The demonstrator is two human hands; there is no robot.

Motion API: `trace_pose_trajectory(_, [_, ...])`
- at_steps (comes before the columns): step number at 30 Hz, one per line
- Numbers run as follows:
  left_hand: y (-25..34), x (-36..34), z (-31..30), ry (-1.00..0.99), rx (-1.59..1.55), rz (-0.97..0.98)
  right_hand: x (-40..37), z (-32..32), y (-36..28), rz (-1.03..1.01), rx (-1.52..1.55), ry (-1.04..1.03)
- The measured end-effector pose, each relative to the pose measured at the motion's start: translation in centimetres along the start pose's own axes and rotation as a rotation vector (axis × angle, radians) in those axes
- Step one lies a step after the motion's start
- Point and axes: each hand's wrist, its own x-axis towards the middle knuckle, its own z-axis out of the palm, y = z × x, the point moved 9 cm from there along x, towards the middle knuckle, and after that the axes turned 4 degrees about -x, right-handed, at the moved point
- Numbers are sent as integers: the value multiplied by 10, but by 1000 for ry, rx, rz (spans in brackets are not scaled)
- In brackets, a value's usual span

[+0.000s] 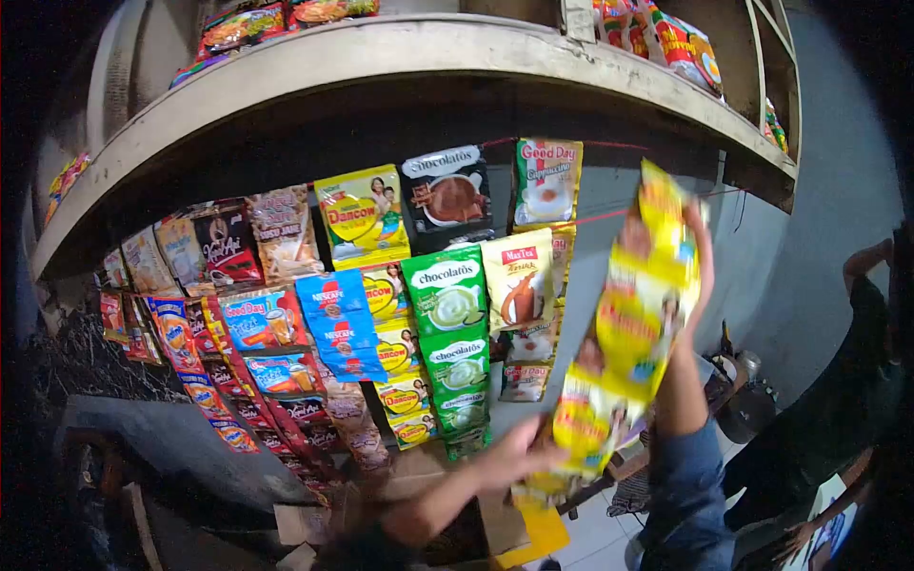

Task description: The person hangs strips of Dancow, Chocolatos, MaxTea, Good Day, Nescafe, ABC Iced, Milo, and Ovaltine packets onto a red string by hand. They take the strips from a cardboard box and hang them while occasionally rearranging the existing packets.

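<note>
A long strip of yellow Dancow sachets (628, 328) hangs at a slant between my hands. Near its upper end, my right hand (700, 257) grips the strip's right edge. My left hand (519, 457) is closed at the lower left edge of the same strip, its fingertips partly blurred. Just left of the strip hang a cream Max Tea sachet (519, 285), Good Day Cappuccino sachets (547, 186) and green Chocolatos sachets (446, 300). Another row of yellow Dancow sachets (362, 217) hangs farther left.
Above, a curved shelf edge (428, 52) holds noodle packets (681, 48). Blue Nescafe sachets (338, 325) and several other strips hang at left. A red string (605, 215) runs along the wall. Another person in dark clothing (828, 409) is at right. Cardboard (409, 487) lies below.
</note>
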Motion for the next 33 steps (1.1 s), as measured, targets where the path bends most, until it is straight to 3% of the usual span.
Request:
trace_pose_trajectory(1, [34,27,8,-84,-123,70,27,2,-15,-29,-88,-3])
trace_pose_trajectory(2, [59,47,8,-42,45,-24,48,-12,-56,-401,-586,109])
trace_pose_trajectory(3, [95,68,9,12,348,1,68,-19,-86,-771,-1086,207])
trace_pose_trajectory(4, [124,87,11,77,337,39,132,-93,-103,-520,-1578,409])
trace_pose_trajectory(5, [153,110,11,120,275,180,155,-105,-104,-472,-1934,333])
trace_pose_trajectory(6, [177,132,5,174,298,263,184,-115,-82,-152,-2477,33])
trace_pose_trajectory(7, [201,153,-1,227,324,348,188,-128,-76,252,-2492,69])
trace_pose_trajectory(9, [233,188,-17,389,331,388,203,-155,-89,341,-2462,165])
trace_pose_trajectory(10, [245,205,-29,463,347,387,208,-162,-95,294,-2597,115])
trace_pose_trajectory(11, [252,218,-36,534,363,385,175,-122,-106,124,-2546,229])
trace_pose_trajectory(13, [258,229,-39,627,220,450,141,-113,-122,-471,-1975,315])
trace_pose_trajectory(15, [261,246,-59,711,202,431,116,-140,-75,176,-1434,-6])
trace_pose_trajectory(17, [268,254,-69,719,55,493,76,-157,-28,449,-1041,-261])
trace_pose_trajectory(19, [276,245,-54,796,-15,521,49,-140,-23,462,-1029,-517])
trace_pose_trajectory(20, [277,237,-54,876,-88,548,48,-145,-22,517,-999,-519])
trace_pose_trajectory(21, [285,250,-62,750,-195,567,51,-147,-32,511,-1002,-520])
trace_pose_trajectory(22, [287,255,-75,748,-193,573,57,-153,-50,479,-1147,-451])
trace_pose_trajectory(23, [305,256,-72,754,258,595,64,-155,-71,443,-1291,-382])
trace_pose_trajectory(25, [321,266,-51,705,1158,579,80,-141,-135,174,-1912,-203])
trace_pose_trajectory(26, [318,274,-36,644,1606,531,89,-138,-157,-16,-1877,-86])
trace_pose_trajectory(27, [315,273,-16,650,1610,531,94,-135,-176,-201,-1827,30])
trace_pose_trajectory(28, [313,268,-17,633,747,633,96,-121,-184,-453,-2013,39])
trace_pose_trajectory(29, [293,270,-21,543,-113,650,104,-129,-178,-451,-2010,36])
trace_pose_trajectory(31, [296,285,-59,542,-199,601,112,-142,-158,-774,-1998,-14])
trace_pose_trajectory(33, [288,280,-58,633,-59,496,131,-184,-114,-650,-2076,-169])
